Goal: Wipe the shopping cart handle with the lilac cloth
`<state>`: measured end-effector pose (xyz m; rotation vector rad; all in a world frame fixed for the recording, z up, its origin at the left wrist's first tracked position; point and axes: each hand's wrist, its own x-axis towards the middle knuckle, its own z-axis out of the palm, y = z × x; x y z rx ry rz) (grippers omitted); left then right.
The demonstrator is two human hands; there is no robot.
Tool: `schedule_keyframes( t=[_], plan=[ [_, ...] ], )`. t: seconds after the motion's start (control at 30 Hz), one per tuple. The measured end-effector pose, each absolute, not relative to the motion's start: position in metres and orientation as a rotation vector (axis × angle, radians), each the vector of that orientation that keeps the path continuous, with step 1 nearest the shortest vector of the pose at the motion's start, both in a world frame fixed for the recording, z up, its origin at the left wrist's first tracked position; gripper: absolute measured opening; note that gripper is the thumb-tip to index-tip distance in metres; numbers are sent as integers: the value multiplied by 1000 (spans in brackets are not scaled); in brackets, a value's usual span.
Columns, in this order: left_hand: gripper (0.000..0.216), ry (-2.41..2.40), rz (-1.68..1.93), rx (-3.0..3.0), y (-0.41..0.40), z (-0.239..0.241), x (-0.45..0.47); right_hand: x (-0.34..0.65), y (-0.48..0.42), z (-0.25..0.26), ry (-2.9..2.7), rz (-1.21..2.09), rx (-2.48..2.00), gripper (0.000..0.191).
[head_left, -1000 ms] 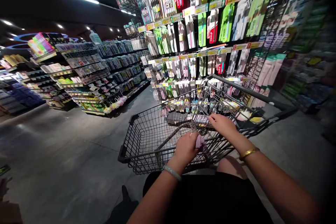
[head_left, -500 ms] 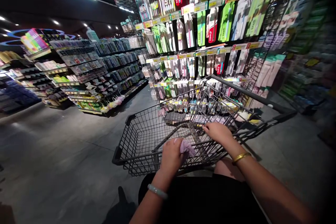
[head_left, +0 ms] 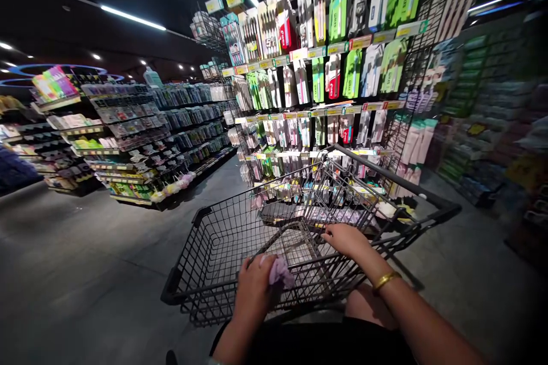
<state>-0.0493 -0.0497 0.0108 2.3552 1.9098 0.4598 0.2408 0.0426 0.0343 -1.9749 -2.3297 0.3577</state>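
Observation:
A black wire shopping cart (head_left: 205, 262) stands sideways in front of me, its long handle bar (head_left: 385, 177) at the right. My left hand (head_left: 254, 285) is closed at the near rim of the basket, with a crumpled lilac cloth (head_left: 280, 272) bunched in it. Farther right, my right hand (head_left: 346, 239) lies over the same side of the cart with its fingers curled down onto the wire frame. Its fingertips are partly hidden. A gold bangle (head_left: 386, 280) circles the right wrist.
Beyond the cart rises a rack of hanging toothbrush packs (head_left: 338, 5) with price strips. Another stocked shelf unit (head_left: 124, 120) stands to the left, across an aisle of grey floor (head_left: 98, 256). More shelves (head_left: 466, 120) fill the dim right side.
The view has tilted up slightly, so the cart and both hands appear lower and a bit farther left. Both hands keep about the same places on the cart, and the cloth stays in the left.

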Motion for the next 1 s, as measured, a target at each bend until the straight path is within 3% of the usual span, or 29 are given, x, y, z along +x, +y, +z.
schedule_keyframes(
  t=[0.17,0.37,0.6,0.7,0.87,1.0],
  plan=[
    [49,1990,619,2511,-50,-12,-49,235,46,34,-2325,375,-2013,38],
    [64,1751,870,2809,-39,-31,-20,232,46,37,-2316,401,-2037,36],
    [54,1841,732,2757,-49,-24,-95,237,45,41,-2332,431,-2018,39],
    [46,1935,718,2627,-54,-20,-77,236,47,38,-2359,436,-2020,39],
    [50,1874,732,2593,-53,-8,-26,237,50,34,-2379,444,-2012,38],
    [47,1951,684,2466,-60,-2,-67,240,51,32,-2403,502,-1983,41]
  ],
)
